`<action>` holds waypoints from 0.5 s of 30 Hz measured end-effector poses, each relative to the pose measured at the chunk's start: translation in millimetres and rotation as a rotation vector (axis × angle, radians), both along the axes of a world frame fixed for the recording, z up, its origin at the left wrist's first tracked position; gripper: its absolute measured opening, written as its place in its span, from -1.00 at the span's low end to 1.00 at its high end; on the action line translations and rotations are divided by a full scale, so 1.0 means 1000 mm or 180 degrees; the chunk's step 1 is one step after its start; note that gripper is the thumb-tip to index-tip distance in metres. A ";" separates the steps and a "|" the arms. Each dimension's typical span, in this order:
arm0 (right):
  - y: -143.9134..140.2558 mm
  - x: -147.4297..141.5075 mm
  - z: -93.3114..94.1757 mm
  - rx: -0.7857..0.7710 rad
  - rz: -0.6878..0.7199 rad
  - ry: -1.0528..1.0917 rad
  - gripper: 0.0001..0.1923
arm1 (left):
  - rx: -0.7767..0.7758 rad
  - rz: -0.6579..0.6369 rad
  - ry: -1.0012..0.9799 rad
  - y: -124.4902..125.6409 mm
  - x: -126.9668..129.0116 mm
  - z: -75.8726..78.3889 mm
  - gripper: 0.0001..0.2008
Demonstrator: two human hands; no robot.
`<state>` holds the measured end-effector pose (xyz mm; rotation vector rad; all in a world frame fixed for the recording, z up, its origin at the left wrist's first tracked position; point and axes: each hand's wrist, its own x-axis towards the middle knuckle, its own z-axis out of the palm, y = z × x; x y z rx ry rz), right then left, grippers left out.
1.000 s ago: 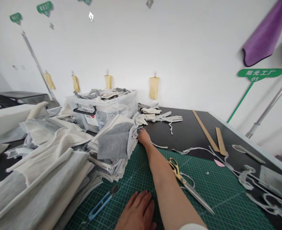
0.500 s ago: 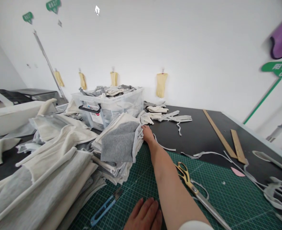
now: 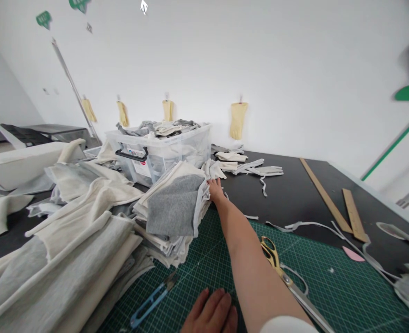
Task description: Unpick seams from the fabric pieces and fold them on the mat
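Observation:
My right hand reaches far forward to the back right corner of a stack of grey and cream cloth pieces. Its fingertips touch the stack's edge; whether they pinch a piece is hidden. My left hand lies flat, fingers apart, on the green cutting mat at the bottom of the view, holding nothing. Gold-handled scissors lie on the mat just right of my right forearm. A blue thread snipper lies left of my left hand.
A clear plastic bin full of cloth stands behind the stack. Large cream and grey fabric covers the table's left side. Glove-shaped cut pieces, cloth strips and two wooden rulers lie on the black table to the right.
My right hand has stayed at the stack's far corner, edging slightly forward. My left hand stays flat on the mat. The view has shifted a little to the left.

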<state>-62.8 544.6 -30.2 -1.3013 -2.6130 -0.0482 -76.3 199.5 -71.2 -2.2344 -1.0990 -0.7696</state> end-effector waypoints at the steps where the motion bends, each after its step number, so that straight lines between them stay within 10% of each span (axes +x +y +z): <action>1: -0.002 0.001 -0.001 0.0027 -0.0043 0.0041 -0.51 | 0.0046 0.0030 -0.0100 0.000 0.002 0.002 -0.77; 8: -0.026 0.006 0.009 0.0176 -0.0260 0.0467 -0.69 | -0.0345 0.0107 -0.0110 -0.003 0.008 0.002 -0.78; 15: -0.047 0.024 0.063 0.0368 -0.0788 0.1293 -0.63 | -0.1893 0.0042 0.0156 -0.017 0.004 0.039 -0.55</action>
